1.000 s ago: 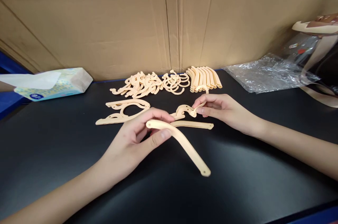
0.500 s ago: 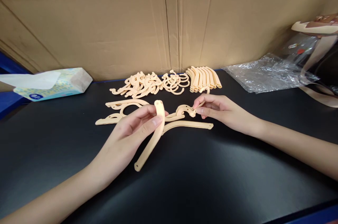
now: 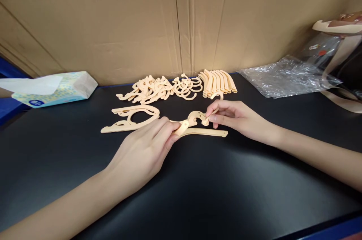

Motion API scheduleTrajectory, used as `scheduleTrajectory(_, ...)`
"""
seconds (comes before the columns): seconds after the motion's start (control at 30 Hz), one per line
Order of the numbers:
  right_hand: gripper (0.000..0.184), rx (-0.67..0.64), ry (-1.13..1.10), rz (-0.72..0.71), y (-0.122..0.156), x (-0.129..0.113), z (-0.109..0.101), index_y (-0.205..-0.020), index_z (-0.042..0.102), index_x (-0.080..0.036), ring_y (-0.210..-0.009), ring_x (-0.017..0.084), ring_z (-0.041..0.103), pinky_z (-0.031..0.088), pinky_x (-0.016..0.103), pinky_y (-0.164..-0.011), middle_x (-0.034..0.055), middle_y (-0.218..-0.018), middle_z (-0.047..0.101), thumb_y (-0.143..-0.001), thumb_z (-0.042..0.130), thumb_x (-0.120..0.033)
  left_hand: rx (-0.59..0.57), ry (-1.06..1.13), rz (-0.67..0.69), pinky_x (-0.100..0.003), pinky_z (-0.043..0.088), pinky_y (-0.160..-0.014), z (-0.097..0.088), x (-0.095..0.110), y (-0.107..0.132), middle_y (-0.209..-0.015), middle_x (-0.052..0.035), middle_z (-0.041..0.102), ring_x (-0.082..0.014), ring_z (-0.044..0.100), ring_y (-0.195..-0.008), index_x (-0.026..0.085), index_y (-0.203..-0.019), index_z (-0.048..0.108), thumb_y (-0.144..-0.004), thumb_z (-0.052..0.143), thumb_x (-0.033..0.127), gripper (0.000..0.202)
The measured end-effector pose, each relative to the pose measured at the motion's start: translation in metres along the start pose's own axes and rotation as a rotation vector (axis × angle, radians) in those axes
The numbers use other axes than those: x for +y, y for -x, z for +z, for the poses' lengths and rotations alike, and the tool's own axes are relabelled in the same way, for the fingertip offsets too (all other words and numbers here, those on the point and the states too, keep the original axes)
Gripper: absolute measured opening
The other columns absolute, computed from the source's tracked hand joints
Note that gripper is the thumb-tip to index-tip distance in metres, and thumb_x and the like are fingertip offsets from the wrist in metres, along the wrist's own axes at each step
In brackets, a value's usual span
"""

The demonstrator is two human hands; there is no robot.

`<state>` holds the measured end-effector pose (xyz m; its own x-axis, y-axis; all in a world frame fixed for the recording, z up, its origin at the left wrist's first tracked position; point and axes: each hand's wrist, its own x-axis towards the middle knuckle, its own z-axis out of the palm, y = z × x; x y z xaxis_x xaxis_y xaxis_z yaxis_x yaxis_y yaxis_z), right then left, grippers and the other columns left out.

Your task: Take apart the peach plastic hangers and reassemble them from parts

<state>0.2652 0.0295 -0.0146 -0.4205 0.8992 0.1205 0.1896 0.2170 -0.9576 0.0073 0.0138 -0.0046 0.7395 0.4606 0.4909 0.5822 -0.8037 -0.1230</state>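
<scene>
My left hand (image 3: 144,149) is closed on a beige curved arm piece (image 3: 181,127); most of that piece lies hidden under my palm. Its tip meets the beige hanger body (image 3: 195,118) lying on the black table (image 3: 226,187). My right hand (image 3: 234,116) pinches the right end of that hanger body near its small hook (image 3: 216,97). A long thin beige arm (image 3: 206,132) lies just in front of the body.
A finished-looking beige hanger piece (image 3: 131,118) lies to the left. Behind are piles of hanger bodies (image 3: 148,90), rings (image 3: 186,87) and stacked curved arms (image 3: 219,81). A tissue pack (image 3: 53,88) sits far left, clear plastic wrap (image 3: 285,77) far right, a cardboard wall (image 3: 175,21) behind.
My left hand swung the curved arm piece round, from pointing toward me to lying under my palm, and brought its tip to the hanger body. My right hand stayed put.
</scene>
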Motion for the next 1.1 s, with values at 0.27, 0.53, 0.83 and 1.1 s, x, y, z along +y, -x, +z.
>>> scheduleTrajectory(0.27,0.020,-0.019,0.048,0.025,0.0002,0.0001,0.0008,-0.091,0.066,-0.018,-0.071,0.011,0.062,0.050,0.028,-0.068,0.0014,-0.088,0.068,-0.088,0.065,-0.037,-0.068,-0.042,-0.066,-0.026,0.041,-0.054,0.0062,-0.0033,0.0048,-0.086,-0.0027,0.061,-0.0166,0.063,-0.073,0.016,-0.100,0.059,-0.104,0.032,0.036,0.034)
scheduleTrajectory(0.53,0.018,-0.030,0.040,0.074,0.0004,-0.0023,0.0017,-0.089,0.068,-0.018,-0.067,0.012,0.061,0.049,0.028,-0.065,0.0000,-0.082,0.067,-0.083,0.070,-0.034,-0.132,0.109,-0.103,-0.026,0.038,-0.058,0.0058,-0.0024,0.0079,-0.082,-0.0024,0.056,-0.0156,0.057,-0.071,0.017,-0.091,0.060,-0.101,0.039,0.036,0.030)
scheduleTrajectory(0.83,0.019,-0.026,0.023,0.074,-0.0013,0.0009,0.0011,-0.085,0.069,-0.019,-0.070,0.012,0.059,0.045,0.027,-0.066,-0.0017,-0.075,0.066,-0.079,0.075,-0.036,-0.225,0.292,-0.065,-0.027,0.040,-0.058,-0.0027,0.0033,0.0049,-0.084,-0.0011,0.057,-0.0141,0.052,-0.069,0.016,-0.096,0.053,-0.098,0.032,0.019,0.022)
scheduleTrajectory(1.1,0.018,-0.039,-0.112,0.102,-0.0003,-0.0004,0.0026,-0.083,0.072,-0.019,-0.076,0.015,0.065,0.050,0.029,-0.072,0.0004,-0.080,0.071,-0.075,0.079,-0.033,-0.262,0.323,-0.119,-0.028,0.045,-0.075,0.0034,-0.0004,0.0044,-0.104,-0.0040,0.063,-0.0177,0.059,-0.095,0.021,-0.112,0.056,-0.103,0.035,0.027,0.024)
